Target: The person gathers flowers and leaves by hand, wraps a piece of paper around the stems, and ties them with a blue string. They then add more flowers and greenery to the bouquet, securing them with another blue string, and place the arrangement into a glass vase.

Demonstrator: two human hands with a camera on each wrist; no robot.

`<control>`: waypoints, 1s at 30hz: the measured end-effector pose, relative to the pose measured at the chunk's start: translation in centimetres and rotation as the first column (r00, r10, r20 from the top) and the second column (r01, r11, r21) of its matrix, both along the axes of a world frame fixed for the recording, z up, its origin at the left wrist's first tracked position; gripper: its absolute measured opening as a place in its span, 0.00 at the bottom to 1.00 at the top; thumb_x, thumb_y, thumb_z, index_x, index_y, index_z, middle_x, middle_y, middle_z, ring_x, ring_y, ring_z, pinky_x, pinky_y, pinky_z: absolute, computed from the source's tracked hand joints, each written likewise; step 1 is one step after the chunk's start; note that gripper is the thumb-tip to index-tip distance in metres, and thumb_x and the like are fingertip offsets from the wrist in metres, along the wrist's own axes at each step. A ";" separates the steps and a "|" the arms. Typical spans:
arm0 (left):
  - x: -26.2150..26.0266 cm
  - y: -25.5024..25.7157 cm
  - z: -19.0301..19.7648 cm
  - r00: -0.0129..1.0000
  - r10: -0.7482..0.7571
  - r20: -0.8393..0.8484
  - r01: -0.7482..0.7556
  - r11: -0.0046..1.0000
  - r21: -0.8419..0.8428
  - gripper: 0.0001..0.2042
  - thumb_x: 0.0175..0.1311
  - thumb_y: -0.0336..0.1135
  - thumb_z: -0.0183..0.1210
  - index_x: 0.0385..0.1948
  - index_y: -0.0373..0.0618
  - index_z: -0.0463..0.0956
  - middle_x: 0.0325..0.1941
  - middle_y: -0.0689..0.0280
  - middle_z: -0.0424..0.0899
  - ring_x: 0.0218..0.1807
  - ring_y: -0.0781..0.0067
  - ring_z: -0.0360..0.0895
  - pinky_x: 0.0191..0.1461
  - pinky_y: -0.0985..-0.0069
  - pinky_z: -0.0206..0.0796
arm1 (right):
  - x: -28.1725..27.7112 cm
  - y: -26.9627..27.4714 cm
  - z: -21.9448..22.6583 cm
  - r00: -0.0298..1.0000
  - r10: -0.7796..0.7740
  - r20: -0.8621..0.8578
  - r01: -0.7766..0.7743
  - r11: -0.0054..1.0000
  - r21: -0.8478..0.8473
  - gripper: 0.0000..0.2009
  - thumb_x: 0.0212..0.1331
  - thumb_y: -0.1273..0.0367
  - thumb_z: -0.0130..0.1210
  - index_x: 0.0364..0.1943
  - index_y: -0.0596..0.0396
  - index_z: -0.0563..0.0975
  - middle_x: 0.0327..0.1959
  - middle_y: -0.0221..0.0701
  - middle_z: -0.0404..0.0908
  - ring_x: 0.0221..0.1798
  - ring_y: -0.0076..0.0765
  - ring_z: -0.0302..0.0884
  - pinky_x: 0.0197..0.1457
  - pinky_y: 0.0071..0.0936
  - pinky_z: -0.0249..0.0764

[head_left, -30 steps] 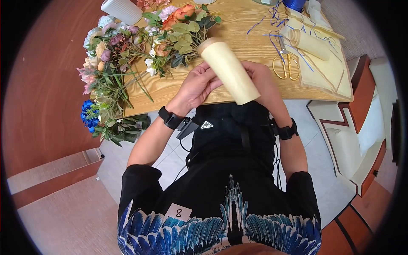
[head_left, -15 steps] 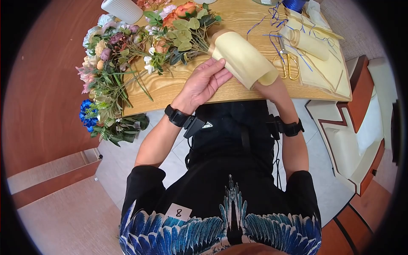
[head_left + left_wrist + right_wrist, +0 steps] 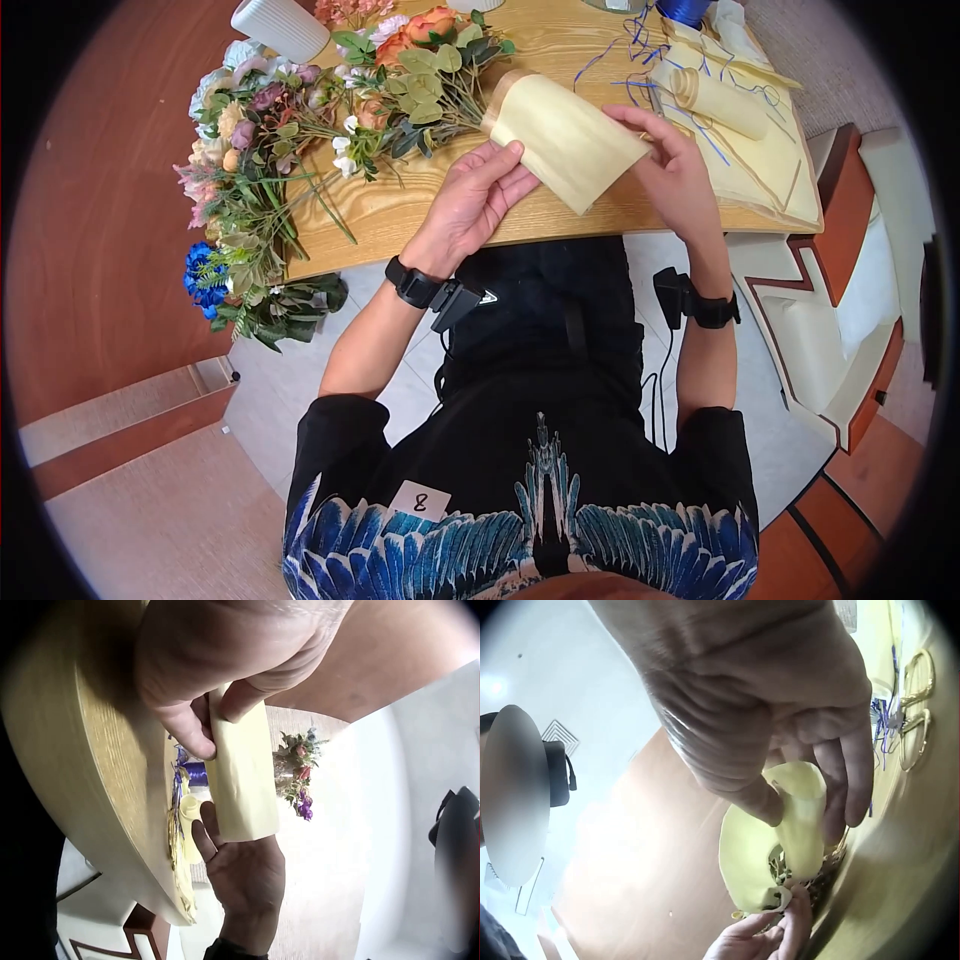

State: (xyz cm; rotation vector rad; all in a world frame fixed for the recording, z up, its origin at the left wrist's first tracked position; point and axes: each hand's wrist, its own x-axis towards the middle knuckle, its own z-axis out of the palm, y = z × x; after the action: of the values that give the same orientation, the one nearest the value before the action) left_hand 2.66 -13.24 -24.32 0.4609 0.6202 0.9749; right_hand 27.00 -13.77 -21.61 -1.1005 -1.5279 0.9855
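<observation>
In the head view, a pale yellow paper sleeve (image 3: 570, 140) lies over flower stems at its left end. The left hand (image 3: 468, 208) grips its lower left edge, thumb on top; the left wrist view shows that thumb and fingers (image 3: 196, 739) pinching the paper (image 3: 244, 772). At the sleeve's right end is the right hand (image 3: 683, 180), fingers spread and slightly bent, thumb hidden from above. The right wrist view shows its thumb against the rolled paper (image 3: 804, 825), its fingers beyond the roll, and stems inside the sleeve.
Artificial flowers (image 3: 240, 130) cover the wooden table's (image 3: 390, 215) left side. A white ribbed vase (image 3: 282, 27) stands behind them. On the right lie another paper roll (image 3: 735, 108), paper sheets, blue ties and a blue spool (image 3: 684, 10). Gold-handled scissors (image 3: 917, 679) show in the right wrist view.
The right hand has come out from behind the sleeve's right end and moved right, its fingers spreading. The sleeve's right end looks flatter from above. The left hand keeps its grip, shifted slightly left.
</observation>
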 end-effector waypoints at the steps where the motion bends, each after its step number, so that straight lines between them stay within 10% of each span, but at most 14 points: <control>1: 0.0 -0.1 -0.1 1.000 0.000 0.007 0.000 1.000 -0.003 0.09 0.72 0.29 0.53 0.47 0.33 0.73 0.53 0.52 0.79 0.58 0.62 0.78 0.65 0.69 0.73 | -0.2 0.4 -0.4 1.000 0.004 0.001 -0.004 1.000 -0.001 0.18 0.58 0.76 0.57 0.55 0.55 0.78 0.45 0.26 0.84 0.44 0.22 0.81 0.47 0.21 0.75; 6: -0.1 -0.1 1.3 0.988 0.051 0.145 -0.041 0.996 -0.073 0.10 0.72 0.29 0.52 0.47 0.31 0.72 0.54 0.51 0.79 0.59 0.62 0.78 0.65 0.68 0.73 | -1.3 0.5 -2.1 0.859 -0.375 0.348 0.317 0.924 0.215 0.12 0.50 0.81 0.53 0.40 0.57 0.79 0.40 0.37 0.86 0.42 0.41 0.84 0.44 0.28 0.77; 19: -0.1 3.0 5.5 0.909 0.013 0.417 0.097 0.965 -0.242 0.07 0.67 0.24 0.56 0.44 0.33 0.74 0.48 0.55 0.81 0.52 0.64 0.82 0.57 0.72 0.80 | -5.3 -0.9 -2.3 0.788 -0.498 0.362 0.424 0.865 0.267 0.04 0.54 0.76 0.56 0.34 0.55 0.77 0.23 0.44 0.79 0.25 0.52 0.79 0.28 0.41 0.72; 30: 1.1 4.5 5.3 0.995 -0.004 0.096 0.016 0.992 -0.125 0.04 0.64 0.26 0.62 0.37 0.40 0.77 0.42 0.64 0.84 0.44 0.76 0.84 0.43 0.84 0.80 | -7.0 -2.6 -2.5 0.803 -0.361 0.475 0.335 0.932 0.140 0.09 0.52 0.69 0.55 0.33 0.63 0.79 0.22 0.49 0.79 0.27 0.59 0.78 0.34 0.51 0.73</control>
State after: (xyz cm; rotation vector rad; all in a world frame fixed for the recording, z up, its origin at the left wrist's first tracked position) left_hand 3.80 -8.74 -19.01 0.3038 0.5883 0.9366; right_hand 20.03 -16.33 -24.14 -1.6177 -1.6469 0.4185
